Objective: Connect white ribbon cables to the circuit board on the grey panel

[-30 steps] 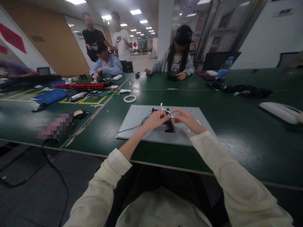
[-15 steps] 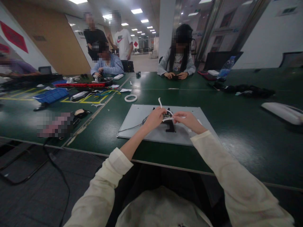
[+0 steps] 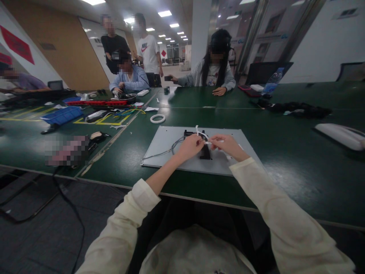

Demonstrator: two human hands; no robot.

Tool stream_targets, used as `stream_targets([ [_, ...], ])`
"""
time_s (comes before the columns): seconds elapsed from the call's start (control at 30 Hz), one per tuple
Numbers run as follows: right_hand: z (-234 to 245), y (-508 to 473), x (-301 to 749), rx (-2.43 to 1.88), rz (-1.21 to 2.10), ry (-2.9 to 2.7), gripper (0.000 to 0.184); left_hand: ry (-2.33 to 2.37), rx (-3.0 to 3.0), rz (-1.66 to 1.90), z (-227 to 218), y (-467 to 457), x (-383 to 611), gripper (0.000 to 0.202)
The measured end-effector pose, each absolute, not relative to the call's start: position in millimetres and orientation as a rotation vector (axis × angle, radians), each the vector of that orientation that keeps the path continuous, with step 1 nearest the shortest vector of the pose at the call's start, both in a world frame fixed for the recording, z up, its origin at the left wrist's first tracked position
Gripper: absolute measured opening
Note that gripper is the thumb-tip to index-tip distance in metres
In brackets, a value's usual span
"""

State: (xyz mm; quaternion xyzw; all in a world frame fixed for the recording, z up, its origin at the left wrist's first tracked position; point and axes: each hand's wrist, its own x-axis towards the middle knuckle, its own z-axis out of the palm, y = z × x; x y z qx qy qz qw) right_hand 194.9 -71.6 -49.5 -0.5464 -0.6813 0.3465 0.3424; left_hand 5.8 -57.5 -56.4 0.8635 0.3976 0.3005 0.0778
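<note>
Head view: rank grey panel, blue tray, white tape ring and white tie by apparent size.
1. grey panel, clearly largest.
2. blue tray, farther from the camera.
3. white tape ring and white tie look alike; tie partly hidden, so unranked.

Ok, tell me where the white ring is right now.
Head view, left of centre: the white ring lies flat on the green table, just beyond the grey panel's far-left corner.

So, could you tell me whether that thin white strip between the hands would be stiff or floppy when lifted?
Probably bendy yet springy: the white strip curves in a loop above the left hand without drooping. Likely very light, since fingertips of the right hand alone pinch it.
</note>
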Motion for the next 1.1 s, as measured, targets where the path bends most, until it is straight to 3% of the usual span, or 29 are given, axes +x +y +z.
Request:
stream_targets([
  [0.43, -57.3, -74.3, 190.9, -1.507, 0.542, -2.137, 0.011, 1.424, 2.811, 0.58, -55.1, -75.2, 14.4, 0.019],
  [1.1, -50.9, -82.6, 188.0, -1.74, -0.056, -2.486, 0.027, 1.398, 2.937, 0.389, -51.7, -74.5, 13.4, 0.025],
])
